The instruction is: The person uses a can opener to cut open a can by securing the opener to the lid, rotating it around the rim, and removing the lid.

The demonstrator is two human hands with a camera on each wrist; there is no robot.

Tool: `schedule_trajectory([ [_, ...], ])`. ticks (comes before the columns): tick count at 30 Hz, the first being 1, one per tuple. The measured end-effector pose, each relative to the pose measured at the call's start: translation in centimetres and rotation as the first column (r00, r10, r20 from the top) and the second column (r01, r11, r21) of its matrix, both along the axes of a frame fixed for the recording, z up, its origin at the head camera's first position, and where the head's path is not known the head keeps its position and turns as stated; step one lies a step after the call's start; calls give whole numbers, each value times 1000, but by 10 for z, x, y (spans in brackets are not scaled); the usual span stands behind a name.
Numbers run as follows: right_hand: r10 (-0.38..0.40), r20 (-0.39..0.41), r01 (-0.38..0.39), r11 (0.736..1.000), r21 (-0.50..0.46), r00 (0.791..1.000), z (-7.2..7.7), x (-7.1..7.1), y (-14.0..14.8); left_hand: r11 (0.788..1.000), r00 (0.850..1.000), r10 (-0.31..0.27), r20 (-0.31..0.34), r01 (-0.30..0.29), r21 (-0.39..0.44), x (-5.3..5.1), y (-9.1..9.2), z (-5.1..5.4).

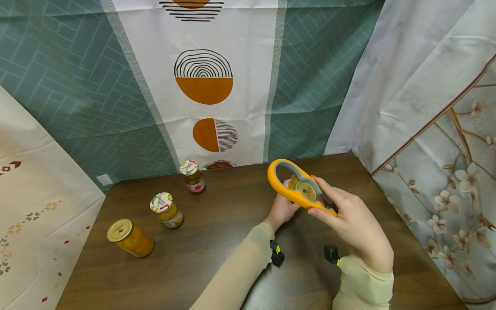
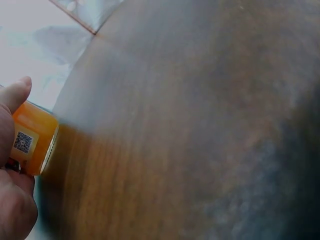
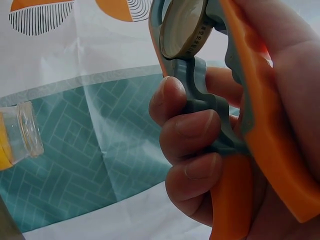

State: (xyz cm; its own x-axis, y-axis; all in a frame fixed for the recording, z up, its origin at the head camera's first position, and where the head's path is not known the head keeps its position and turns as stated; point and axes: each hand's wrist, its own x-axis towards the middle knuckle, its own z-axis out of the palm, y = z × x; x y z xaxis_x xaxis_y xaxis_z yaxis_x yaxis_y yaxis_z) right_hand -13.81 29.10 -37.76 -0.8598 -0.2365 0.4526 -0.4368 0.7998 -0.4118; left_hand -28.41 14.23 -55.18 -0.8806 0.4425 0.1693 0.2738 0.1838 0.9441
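Observation:
My right hand (image 1: 358, 219) grips an orange-and-grey jar opener (image 1: 288, 193). A gold lid (image 1: 306, 190) sits between the opener's grey inner edges; the right wrist view shows the lid (image 3: 182, 27) apart from any jar. My left hand (image 1: 284, 209) holds a glass jar (image 2: 37, 125) with orange contents and a label bearing a square code. In the right wrist view that jar (image 3: 30, 132) is tilted on its side, its threaded mouth bare. From the head view the opener largely hides the jar and the left fingers.
Three lidded jars stand on the left of the dark wooden table (image 1: 224, 206): a larger one with orange contents (image 1: 135, 241), one with a patterned lid (image 1: 170, 215), and a smaller one (image 1: 195, 181) near the back edge. Patterned curtains (image 1: 248, 86) hang behind.

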Motion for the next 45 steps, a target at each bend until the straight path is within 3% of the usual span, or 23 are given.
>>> schedule_trajectory([
  [12, 3, 1, -3, 1000, 3, 1000, 0, 0, 0, 999, 999, 40, -21, -41, -21, 2, 2, 1],
  [19, 8, 6, -8, 1000, 2, 1000, 0, -1, -3, 998, 998, 57, -36, -57, 9, 1, -2, 0],
  [25, 3, 20, -3, 1000, 10, 1000, -1, -2, -5, 998, 998, 38, -54, -35, 57, 1, -24, 3],
  [31, 15, 35, -16, 1000, 16, 999, -1, -4, -8, 988, 995, 92, -40, -86, 131, 9, -60, 23],
  [34, 32, 44, -33, 999, 21, 999, -1, -6, -12, 953, 991, 129, 44, -137, 271, 20, -81, 42],
  [39, 63, 45, -64, 997, 40, 997, -2, -8, -21, 844, 971, 107, 213, -202, 497, 42, -113, 76],
  [42, 92, 42, -94, 994, 56, 995, -2, -9, -28, 794, 957, 10, 289, -183, 579, 55, -128, 90],
  [44, 115, 42, -117, 991, 60, 992, -2, -10, -33, 755, 935, -97, 341, -154, 637, 64, -135, 97],
  [45, 128, 44, -131, 990, 59, 991, -2, -10, -36, 732, 917, -157, 367, -141, 666, 68, -138, 99],
])
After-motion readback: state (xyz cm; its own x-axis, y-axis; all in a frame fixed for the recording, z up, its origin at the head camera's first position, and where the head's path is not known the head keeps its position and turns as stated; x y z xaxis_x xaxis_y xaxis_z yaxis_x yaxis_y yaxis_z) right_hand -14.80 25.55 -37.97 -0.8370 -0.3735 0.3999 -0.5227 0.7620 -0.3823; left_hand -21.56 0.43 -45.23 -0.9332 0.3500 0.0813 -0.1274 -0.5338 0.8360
